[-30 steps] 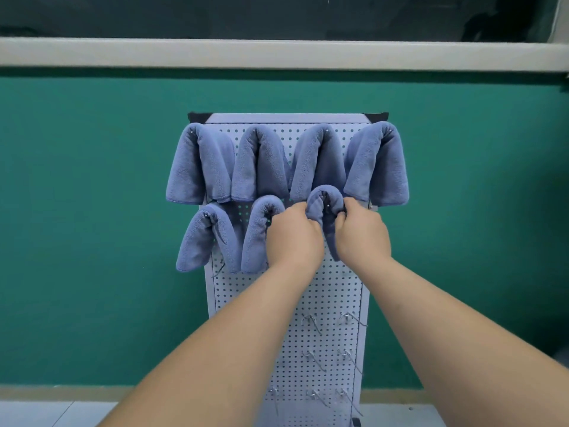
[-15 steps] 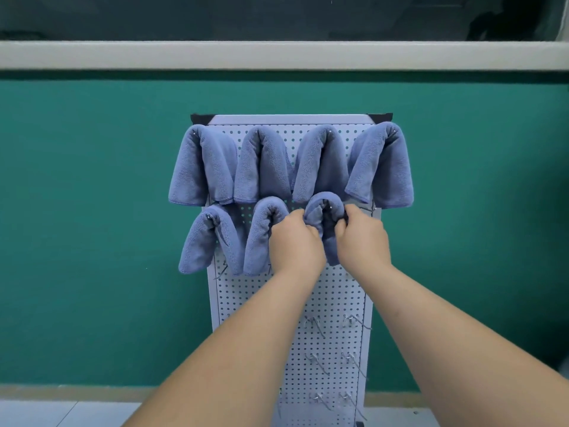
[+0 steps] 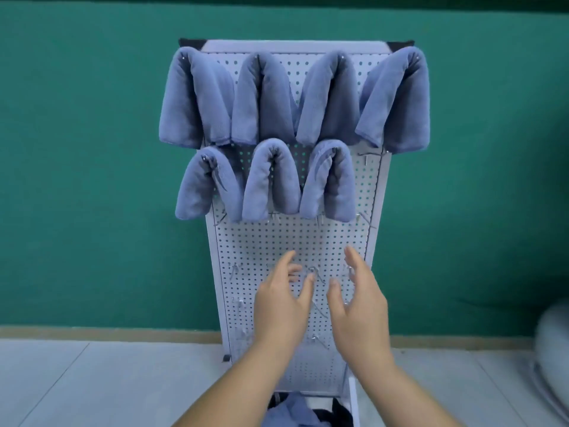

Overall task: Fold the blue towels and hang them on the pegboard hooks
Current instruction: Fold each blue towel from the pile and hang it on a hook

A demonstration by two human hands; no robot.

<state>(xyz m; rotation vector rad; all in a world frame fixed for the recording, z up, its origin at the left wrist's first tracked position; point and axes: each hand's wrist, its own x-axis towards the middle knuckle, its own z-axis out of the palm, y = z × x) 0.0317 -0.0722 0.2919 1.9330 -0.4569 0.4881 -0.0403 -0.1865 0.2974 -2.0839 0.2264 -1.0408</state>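
Note:
A white pegboard (image 3: 295, 241) stands against the green wall. Several folded blue towels hang over its hooks in two rows; the lower row's right towel (image 3: 329, 180) hangs free on its hook. One bare hook (image 3: 368, 155) shows at the right end of the lower row, and more empty hooks sit lower on the board. My left hand (image 3: 283, 303) and my right hand (image 3: 357, 300) hover side by side in front of the board's middle, fingers spread, holding nothing. Loose blue towels (image 3: 289, 411) lie in a heap at the board's foot.
A light tiled floor (image 3: 107, 380) runs along the wall's base. A pale blurred object (image 3: 554, 349) shows at the right edge. Dark fabric (image 3: 338, 414) lies beside the towel heap.
Both hands let go of the lower row's right towel and dropped down in front of the board, opening. The view tilted downward, showing the floor and the heap.

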